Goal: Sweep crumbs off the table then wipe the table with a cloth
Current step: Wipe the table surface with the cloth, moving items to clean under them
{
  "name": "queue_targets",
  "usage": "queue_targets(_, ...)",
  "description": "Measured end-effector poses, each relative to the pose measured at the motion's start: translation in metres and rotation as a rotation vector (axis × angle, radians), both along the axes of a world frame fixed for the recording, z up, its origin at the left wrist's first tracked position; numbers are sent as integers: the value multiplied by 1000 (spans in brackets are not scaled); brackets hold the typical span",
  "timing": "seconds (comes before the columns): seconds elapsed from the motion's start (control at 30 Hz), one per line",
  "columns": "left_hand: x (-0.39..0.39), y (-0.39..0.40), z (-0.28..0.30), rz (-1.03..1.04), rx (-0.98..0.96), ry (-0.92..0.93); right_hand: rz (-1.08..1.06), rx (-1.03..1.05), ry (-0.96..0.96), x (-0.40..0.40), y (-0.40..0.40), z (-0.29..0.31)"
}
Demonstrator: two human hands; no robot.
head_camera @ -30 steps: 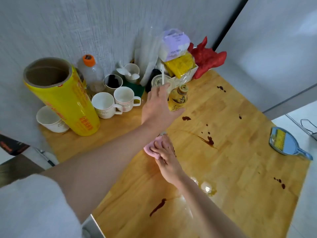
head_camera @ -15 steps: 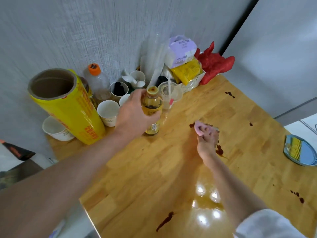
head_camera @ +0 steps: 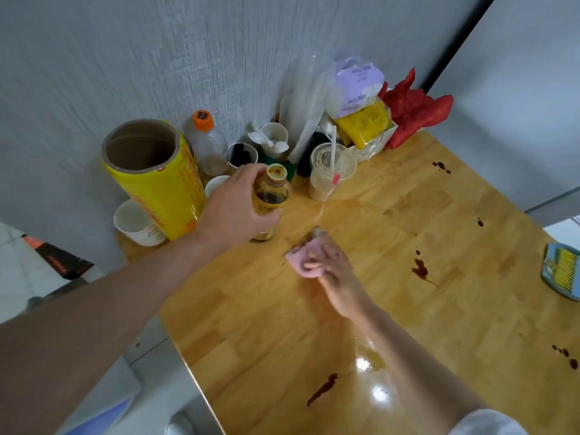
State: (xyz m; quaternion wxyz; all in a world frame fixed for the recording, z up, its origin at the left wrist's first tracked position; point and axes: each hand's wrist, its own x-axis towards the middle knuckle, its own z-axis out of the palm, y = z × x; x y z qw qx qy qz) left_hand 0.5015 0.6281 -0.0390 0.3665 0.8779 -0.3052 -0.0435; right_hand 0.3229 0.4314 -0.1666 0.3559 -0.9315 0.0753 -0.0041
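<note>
Left fingers (head_camera: 251, 174) grip glass bottle (head_camera: 270, 199); right fingers (head_camera: 314, 265) press soft pink cloth (head_camera: 304, 262) onto wooden table (head_camera: 439, 324).

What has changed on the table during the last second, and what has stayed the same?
The left hand took hold of the small yellow bottle and drew it toward the yellow roll, away from the plastic cup. The right hand slid the pink cloth out across the table, then back left near the bottle. The mugs, the roll and the dark stains farther right stayed put.
</note>
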Motion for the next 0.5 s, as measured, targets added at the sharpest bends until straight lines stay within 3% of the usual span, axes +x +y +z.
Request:
queue_targets(0.07, -1, 3, -1, 8, -1, 24, -226, 35, 6, 0, -32, 3)
queue_targets(0.17, -3, 2, -5, 20, -18, 50, -530, -132, 273, 14, -18, -1)
queue_targets(0.23, -3, -1, -7, 41, -14, 57, -440, -222, 265, 13, 24, -2)
queue_targets(0.33, -1, -5, -7, 49, 11, 57, 46, -244, 115, -33, 83, -7)
queue_targets(0.4, -4, 0, -6, 36, 22, 53, 275, -172, 76, -64, 74, 1)
queue_targets(0.47, -8, 7, -5, 13, 59, 87, 211, -60, -25, -73, 32, 10)
queue_targets(0.5, -14, 13, -4, 13, 76, 107, 22, -48, -63, -74, 5, 11)
